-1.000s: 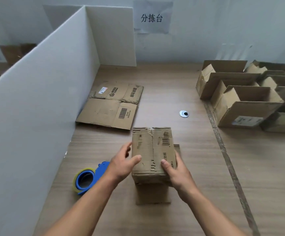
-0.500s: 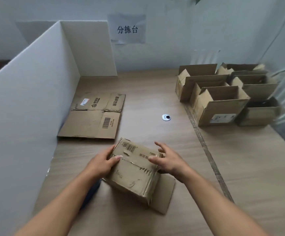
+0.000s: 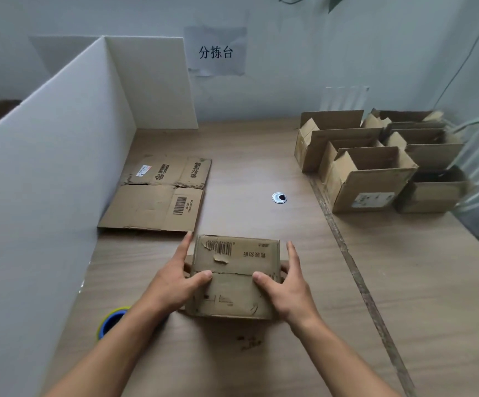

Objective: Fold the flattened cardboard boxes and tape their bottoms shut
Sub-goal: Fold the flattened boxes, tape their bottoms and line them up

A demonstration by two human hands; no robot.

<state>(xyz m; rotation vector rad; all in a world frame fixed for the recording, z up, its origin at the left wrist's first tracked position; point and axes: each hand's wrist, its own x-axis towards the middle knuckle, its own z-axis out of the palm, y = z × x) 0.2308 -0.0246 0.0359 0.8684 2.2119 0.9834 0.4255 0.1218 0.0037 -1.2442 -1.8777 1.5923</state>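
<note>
- The white divider panel [image 3: 46, 181] walls off your 9 o'clock side of the bench [image 3: 261, 156].
- The tape dispenser [image 3: 111, 322], a blue and yellow roll, lies on the bench at about 8 o'clock from the box you are working on. Your left forearm partly hides it.
- Two flattened cardboard boxes [image 3: 158, 193] lie at 11 o'clock, against the divider, waiting their turn.
- Your left hand [image 3: 175, 279] has its fingers straight along the box's left wall and its thumb pressed on the top.
- The box [image 3: 234, 277] stands upside down on the bench at 12 o'clock, between your hands. Its bottom flaps are folded down, and the seam between them runs from 9 to 3 o'clock, thumb to thumb. I see no tape on it.
- Your right hand [image 3: 287, 287] mirrors the left: fingers flat on the right wall, thumb on the seam.
- The coming move likely turns on the tape. It sits on your left, so your left hand is nearer, while your right can keep the flaps down.
- The folded boxes [image 3: 376, 167] stand open at 2 o'clock, well apart.
</note>
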